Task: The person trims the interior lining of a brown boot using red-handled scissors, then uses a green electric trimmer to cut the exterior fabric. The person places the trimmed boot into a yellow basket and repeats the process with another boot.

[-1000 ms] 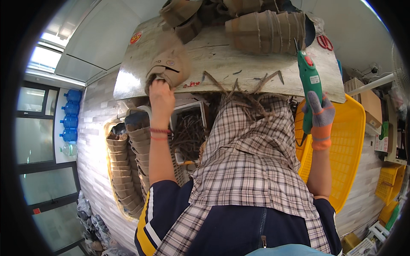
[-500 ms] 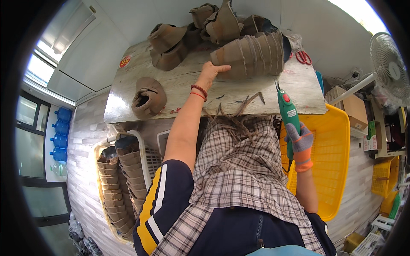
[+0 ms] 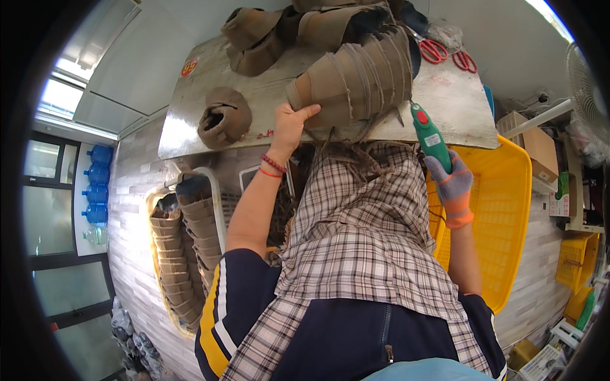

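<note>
My bare left hand [image 3: 290, 130] grips the near left end of a nested stack of brown pieces that look like shoe uppers [image 3: 356, 82], thumb on top and fingers hidden underneath. The stack slants over the table with its rows of raw edges facing up. My gloved right hand [image 3: 451, 184] is closed around a green handheld power tool [image 3: 432, 136] with a red button. Its thin tip is close to the right end of the stack. Brown trimmed strips [image 3: 362, 155] lie on my checked apron [image 3: 356, 222] at the table's near edge.
More brown uppers [image 3: 254, 47] are piled at the back of the table [image 3: 181, 130]; a single upper [image 3: 225, 117] sits at left. Red-handled scissors [image 3: 433, 51] lie at the far right. A yellow crate [image 3: 508, 209] stands right, a white basket [image 3: 216, 190] of stacked uppers left.
My left hand has drawn the stack nearer and to the left, tilting it. The tool in my right hand has moved close to the stack's right end. My view has shifted slightly.
</note>
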A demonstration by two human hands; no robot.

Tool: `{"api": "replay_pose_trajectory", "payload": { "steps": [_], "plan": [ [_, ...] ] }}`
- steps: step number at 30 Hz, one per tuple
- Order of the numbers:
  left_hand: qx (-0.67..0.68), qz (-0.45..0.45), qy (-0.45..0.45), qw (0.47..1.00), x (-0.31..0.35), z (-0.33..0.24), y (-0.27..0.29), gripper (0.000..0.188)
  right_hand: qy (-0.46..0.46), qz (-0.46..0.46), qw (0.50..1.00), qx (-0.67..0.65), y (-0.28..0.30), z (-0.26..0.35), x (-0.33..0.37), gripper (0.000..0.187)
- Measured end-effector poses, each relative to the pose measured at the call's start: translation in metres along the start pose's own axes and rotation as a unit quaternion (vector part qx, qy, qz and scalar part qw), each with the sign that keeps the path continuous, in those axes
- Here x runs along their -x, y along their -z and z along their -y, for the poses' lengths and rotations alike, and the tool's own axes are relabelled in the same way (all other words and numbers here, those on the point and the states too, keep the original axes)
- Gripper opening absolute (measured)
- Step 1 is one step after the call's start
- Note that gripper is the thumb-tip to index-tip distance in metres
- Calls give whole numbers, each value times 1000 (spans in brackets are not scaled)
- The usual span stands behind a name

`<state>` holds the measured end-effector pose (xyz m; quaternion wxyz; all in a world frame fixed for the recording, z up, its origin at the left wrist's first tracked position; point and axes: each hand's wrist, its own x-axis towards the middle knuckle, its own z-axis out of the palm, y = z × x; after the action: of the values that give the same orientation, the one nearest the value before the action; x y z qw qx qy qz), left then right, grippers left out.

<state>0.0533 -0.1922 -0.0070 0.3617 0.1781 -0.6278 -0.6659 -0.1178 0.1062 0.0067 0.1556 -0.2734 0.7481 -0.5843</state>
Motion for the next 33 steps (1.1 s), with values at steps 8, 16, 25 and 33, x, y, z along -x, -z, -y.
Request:
{"api": "replay_pose_trajectory", "payload": {
  "steps": [8,16,25,33],
  "plan": [
    [-109,-132,-36,984,-1,5,59,23,-15,53,997,53,-22,9,-8,44],
    [-150,-249,-121,949,-4,-43,104,21,-11,46,999,-17,-19,-7,-1,39],
    [-57,-329,-295,895,4,-103,158,29,25,67,996,57,-19,8,4,41],
    [173,-290,-257,906,53,-212,122,32,153,53,983,84,-16,30,1,46]
  ]
}}
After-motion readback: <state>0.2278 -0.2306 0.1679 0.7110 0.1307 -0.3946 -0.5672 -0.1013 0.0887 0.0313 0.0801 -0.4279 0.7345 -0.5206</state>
